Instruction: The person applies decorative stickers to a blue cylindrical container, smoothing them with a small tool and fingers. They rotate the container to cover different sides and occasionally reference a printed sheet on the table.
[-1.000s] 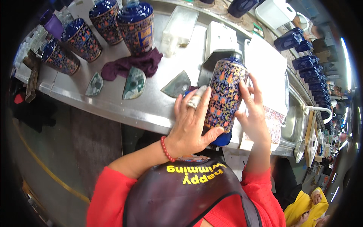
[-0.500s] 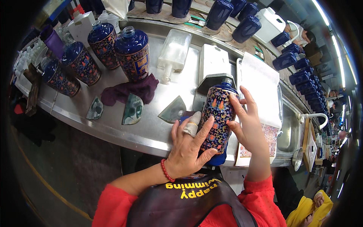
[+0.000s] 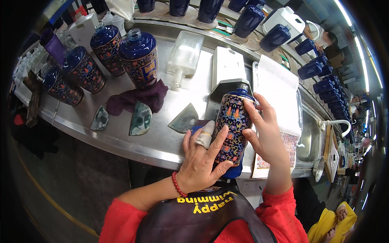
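A dark blue bottle (image 3: 231,139) with a colourful floral wrap stands slightly tilted at the near table edge, its neck uncapped. My left hand (image 3: 199,162) holds its lower left side, with the forefinger and thumb resting on the pattern. One finger of that hand wears a whitish cover, and a red bead bracelet circles the wrist. My right hand (image 3: 265,131) grips the upper right side, fingertips near the shoulder and thumb against the front. Blue cloth (image 3: 233,171) shows beneath the bottle. By my left fingers lies a pointed grey-green flat piece (image 3: 184,118).
Several patterned bottles (image 3: 139,60) stand at the left beside a purple cloth (image 3: 137,97) and two green flat pieces (image 3: 140,118). A clear square bottle (image 3: 185,52) lies behind. Sheets of white paper (image 3: 275,97), a sink (image 3: 308,141) and a belt of plain blue bottles (image 3: 248,20) border the right and back.
The plain blue bottles on the back belt have shifted to the right. Both hands keep their places on the patterned bottle, with hardly any movement.
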Action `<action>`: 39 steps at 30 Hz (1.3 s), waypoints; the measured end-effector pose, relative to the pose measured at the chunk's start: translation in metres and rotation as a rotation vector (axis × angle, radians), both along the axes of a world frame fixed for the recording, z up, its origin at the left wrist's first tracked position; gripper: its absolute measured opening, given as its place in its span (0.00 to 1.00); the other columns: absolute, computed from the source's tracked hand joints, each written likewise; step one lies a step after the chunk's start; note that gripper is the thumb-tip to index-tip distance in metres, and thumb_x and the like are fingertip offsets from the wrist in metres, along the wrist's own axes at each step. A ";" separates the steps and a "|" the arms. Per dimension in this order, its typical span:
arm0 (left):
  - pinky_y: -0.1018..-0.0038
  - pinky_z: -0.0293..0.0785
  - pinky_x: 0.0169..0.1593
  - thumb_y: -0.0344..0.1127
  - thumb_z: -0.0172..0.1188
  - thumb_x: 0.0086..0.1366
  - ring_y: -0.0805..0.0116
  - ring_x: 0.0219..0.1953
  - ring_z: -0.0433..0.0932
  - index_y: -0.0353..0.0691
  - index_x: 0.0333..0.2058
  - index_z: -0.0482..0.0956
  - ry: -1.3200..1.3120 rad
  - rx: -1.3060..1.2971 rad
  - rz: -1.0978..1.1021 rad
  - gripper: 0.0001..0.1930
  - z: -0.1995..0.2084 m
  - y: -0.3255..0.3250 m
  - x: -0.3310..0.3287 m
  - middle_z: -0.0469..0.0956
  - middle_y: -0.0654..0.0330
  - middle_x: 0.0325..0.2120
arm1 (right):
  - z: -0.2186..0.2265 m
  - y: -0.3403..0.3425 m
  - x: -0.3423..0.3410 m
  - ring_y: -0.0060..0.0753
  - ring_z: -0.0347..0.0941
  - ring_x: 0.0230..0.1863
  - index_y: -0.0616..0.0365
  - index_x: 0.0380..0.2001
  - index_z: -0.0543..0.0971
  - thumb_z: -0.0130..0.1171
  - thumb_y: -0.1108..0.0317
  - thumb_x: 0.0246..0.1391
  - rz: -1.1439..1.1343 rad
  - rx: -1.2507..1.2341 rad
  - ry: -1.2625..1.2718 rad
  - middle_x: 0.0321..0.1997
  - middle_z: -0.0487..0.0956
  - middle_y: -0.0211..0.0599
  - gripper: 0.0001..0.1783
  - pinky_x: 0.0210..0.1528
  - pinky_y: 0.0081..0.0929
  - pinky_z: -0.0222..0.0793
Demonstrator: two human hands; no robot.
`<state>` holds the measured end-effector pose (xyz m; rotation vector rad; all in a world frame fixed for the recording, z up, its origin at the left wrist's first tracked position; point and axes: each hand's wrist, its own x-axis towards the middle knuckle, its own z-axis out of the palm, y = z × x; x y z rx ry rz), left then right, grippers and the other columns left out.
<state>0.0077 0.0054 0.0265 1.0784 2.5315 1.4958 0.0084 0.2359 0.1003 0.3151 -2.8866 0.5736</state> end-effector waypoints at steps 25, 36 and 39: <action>0.36 0.43 0.70 0.59 0.57 0.69 0.36 0.65 0.61 0.48 0.76 0.54 0.011 0.006 0.019 0.43 0.001 0.001 -0.001 0.61 0.34 0.67 | 0.010 -0.010 -0.005 0.61 0.65 0.62 0.49 0.69 0.71 0.63 0.53 0.62 -0.034 0.073 -0.038 0.70 0.63 0.58 0.34 0.65 0.50 0.65; 0.37 0.43 0.70 0.59 0.55 0.71 0.36 0.65 0.62 0.46 0.75 0.55 0.025 0.019 0.027 0.42 0.000 0.001 -0.001 0.62 0.35 0.66 | 0.010 -0.011 -0.001 0.62 0.66 0.62 0.47 0.71 0.69 0.60 0.49 0.65 -0.059 0.011 -0.075 0.74 0.60 0.60 0.35 0.66 0.50 0.65; 0.39 0.43 0.70 0.63 0.53 0.70 0.37 0.66 0.61 0.38 0.75 0.53 0.010 0.017 0.018 0.46 -0.004 -0.001 -0.003 0.62 0.36 0.66 | 0.009 -0.012 0.002 0.62 0.67 0.61 0.46 0.71 0.69 0.59 0.47 0.65 -0.036 0.064 -0.054 0.74 0.60 0.60 0.35 0.66 0.50 0.65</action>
